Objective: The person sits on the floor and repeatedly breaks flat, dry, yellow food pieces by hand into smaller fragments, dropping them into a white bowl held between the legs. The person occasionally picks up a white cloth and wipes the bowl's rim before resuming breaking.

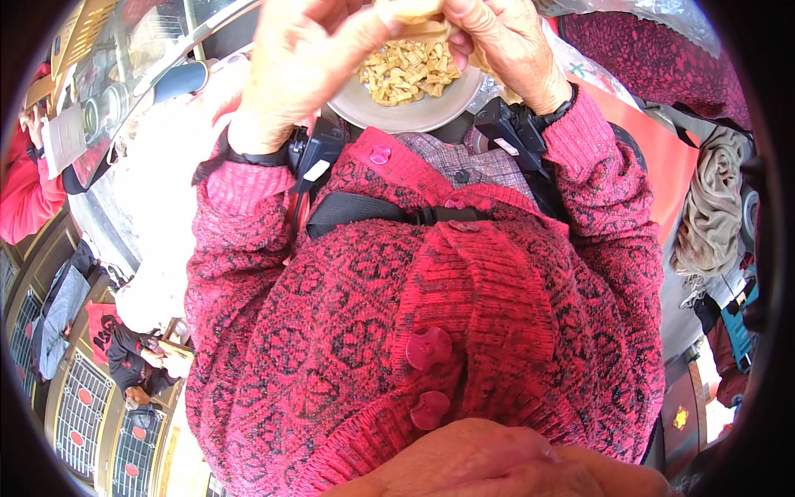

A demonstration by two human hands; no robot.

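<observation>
At the top edge, my left hand and my right hand meet at a pale yellow folded strip. My left thumb presses against its left end, and the fingers behind are partly cut off by the frame. The right thumb and fingers pinch its other end. Under the strip sits a whitish bowl holding many small tan-yellow pieces. What the strip is made of, I cannot tell. Dark box-shaped devices are strapped at both my wrists.
A glass-sided case stands at upper left, with a blue cylinder beside it. Farther left are a red sleeve and another person. An orange-red surface and a crumpled grey-brown cloth lie to the right.
</observation>
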